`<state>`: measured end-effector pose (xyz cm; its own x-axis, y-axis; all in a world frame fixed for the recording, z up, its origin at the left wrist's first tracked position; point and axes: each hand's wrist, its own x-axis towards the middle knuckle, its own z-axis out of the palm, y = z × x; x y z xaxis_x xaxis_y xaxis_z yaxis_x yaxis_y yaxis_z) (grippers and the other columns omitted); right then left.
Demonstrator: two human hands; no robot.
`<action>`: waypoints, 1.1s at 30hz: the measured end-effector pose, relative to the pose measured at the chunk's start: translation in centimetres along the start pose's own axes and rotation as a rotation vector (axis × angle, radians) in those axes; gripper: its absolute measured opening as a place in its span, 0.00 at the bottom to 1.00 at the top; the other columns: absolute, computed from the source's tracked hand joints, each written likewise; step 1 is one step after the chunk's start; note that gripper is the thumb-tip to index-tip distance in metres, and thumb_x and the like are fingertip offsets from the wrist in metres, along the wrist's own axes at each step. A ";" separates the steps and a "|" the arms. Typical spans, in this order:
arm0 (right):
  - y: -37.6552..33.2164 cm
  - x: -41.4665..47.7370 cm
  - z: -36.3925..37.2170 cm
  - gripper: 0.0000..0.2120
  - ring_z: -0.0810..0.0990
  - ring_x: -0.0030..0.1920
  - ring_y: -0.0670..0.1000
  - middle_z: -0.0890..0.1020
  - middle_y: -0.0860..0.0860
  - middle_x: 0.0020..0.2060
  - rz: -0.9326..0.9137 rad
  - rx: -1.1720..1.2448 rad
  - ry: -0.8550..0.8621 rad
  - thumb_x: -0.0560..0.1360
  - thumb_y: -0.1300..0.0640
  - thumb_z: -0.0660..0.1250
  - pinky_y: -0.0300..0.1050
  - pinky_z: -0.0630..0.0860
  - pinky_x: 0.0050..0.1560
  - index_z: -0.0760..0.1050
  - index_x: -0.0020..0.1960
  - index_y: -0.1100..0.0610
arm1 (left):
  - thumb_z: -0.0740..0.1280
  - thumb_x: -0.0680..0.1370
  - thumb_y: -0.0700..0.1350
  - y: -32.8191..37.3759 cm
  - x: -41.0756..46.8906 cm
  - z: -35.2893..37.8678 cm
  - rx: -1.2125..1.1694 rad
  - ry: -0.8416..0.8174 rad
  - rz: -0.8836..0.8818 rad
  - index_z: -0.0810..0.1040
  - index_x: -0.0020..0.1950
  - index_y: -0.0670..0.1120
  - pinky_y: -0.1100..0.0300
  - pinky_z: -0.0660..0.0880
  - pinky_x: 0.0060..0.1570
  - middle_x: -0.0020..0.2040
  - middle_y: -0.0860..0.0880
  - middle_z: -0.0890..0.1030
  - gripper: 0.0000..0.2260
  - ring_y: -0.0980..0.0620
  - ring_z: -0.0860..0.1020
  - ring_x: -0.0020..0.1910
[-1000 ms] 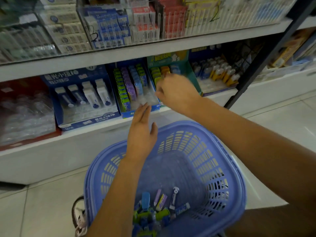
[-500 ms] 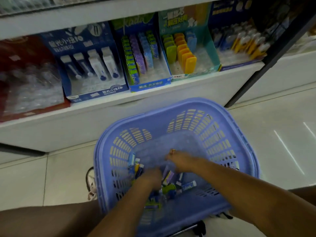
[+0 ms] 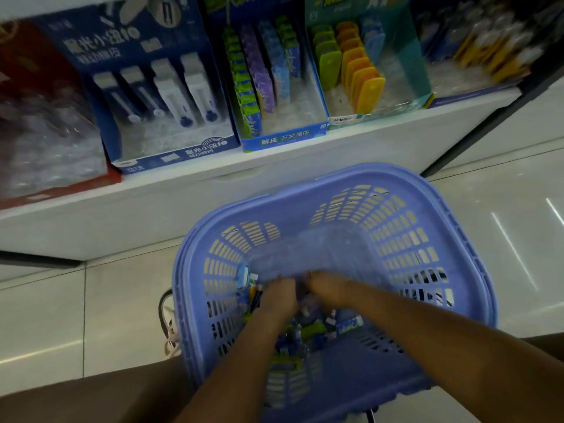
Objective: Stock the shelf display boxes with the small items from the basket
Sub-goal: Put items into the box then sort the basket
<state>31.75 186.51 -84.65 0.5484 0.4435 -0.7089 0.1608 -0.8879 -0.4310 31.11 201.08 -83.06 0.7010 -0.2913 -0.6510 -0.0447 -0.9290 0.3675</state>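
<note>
1. Down in the purple basket on the floor, I see both hands sunk among the small items piled at its near end.
2. The left hand and right hand lie side by side, almost touching. Blur hides the fingers, so I cannot tell whether either grips anything.
3. Beyond the basket, partly filled display boxes stand in a row on the white shelf.

In the lilac slotted plastic basket, left hand and right hand side by side among the small packaged items, basket on the tiled floor before the white shelf of cardboard display boxes.
</note>
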 end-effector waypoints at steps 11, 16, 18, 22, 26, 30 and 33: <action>2.0 -5.9 -10.7 0.19 0.72 0.44 0.50 0.76 0.52 0.38 0.001 0.680 0.092 0.69 0.70 0.72 0.45 0.74 0.45 0.75 0.58 0.60 | 0.65 0.78 0.42 3.7 0.7 -7.4 -0.559 -0.145 0.067 0.77 0.42 0.43 0.61 0.75 0.38 0.42 0.41 0.78 0.06 0.57 0.77 0.31; 2.1 -10.5 -14.7 0.17 0.79 0.43 0.49 0.80 0.55 0.44 -0.113 1.104 0.194 0.71 0.76 0.65 0.42 0.76 0.48 0.76 0.54 0.58 | 0.60 0.80 0.38 6.5 -2.2 -11.9 -1.148 -0.232 0.141 0.76 0.51 0.41 0.62 0.79 0.43 0.43 0.44 0.81 0.05 0.56 0.82 0.36; 1.9 -12.3 -16.2 0.15 0.80 0.42 0.49 0.81 0.56 0.44 -0.141 1.127 0.233 0.72 0.74 0.65 0.42 0.77 0.47 0.76 0.54 0.59 | 0.61 0.80 0.39 7.8 -3.2 -13.3 -1.220 -0.204 0.183 0.77 0.49 0.42 0.63 0.80 0.42 0.41 0.46 0.83 0.05 0.55 0.83 0.37; 1.5 -15.3 -18.9 0.11 0.83 0.38 0.49 0.83 0.55 0.40 -0.205 1.222 0.304 0.72 0.71 0.65 0.38 0.81 0.42 0.76 0.52 0.61 | 0.61 0.81 0.43 10.6 -4.5 -15.4 -1.278 -0.146 0.237 0.75 0.51 0.40 0.64 0.80 0.38 0.42 0.46 0.84 0.07 0.53 0.84 0.37; 0.7 -17.1 -20.9 0.08 0.81 0.37 0.47 0.83 0.52 0.37 -0.291 1.300 0.465 0.70 0.59 0.67 0.36 0.80 0.43 0.77 0.47 0.60 | 0.61 0.80 0.42 13.4 -5.7 -16.9 -1.355 0.033 0.308 0.74 0.47 0.41 0.65 0.80 0.36 0.39 0.45 0.83 0.06 0.55 0.83 0.33; 0.7 -18.4 -22.2 0.08 0.81 0.37 0.47 0.83 0.53 0.38 -0.366 1.270 0.593 0.71 0.65 0.66 0.36 0.80 0.44 0.79 0.50 0.61 | 0.62 0.80 0.40 15.2 -6.6 -17.9 -1.407 0.209 0.361 0.74 0.49 0.37 0.66 0.78 0.33 0.39 0.44 0.81 0.06 0.56 0.81 0.30; 1.1 -19.3 -23.1 0.09 0.80 0.35 0.46 0.83 0.53 0.38 -0.354 1.214 0.698 0.74 0.65 0.66 0.34 0.78 0.40 0.79 0.53 0.61 | 0.62 0.80 0.40 15.6 -7.0 -18.5 -1.414 0.257 0.387 0.75 0.51 0.36 0.66 0.78 0.35 0.42 0.46 0.83 0.07 0.55 0.82 0.33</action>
<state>40.25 174.16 -58.51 0.9669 0.1491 -0.2072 -0.2182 0.0614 -0.9740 38.65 192.83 -60.51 0.9174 -0.2751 -0.2876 0.3522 0.2245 0.9086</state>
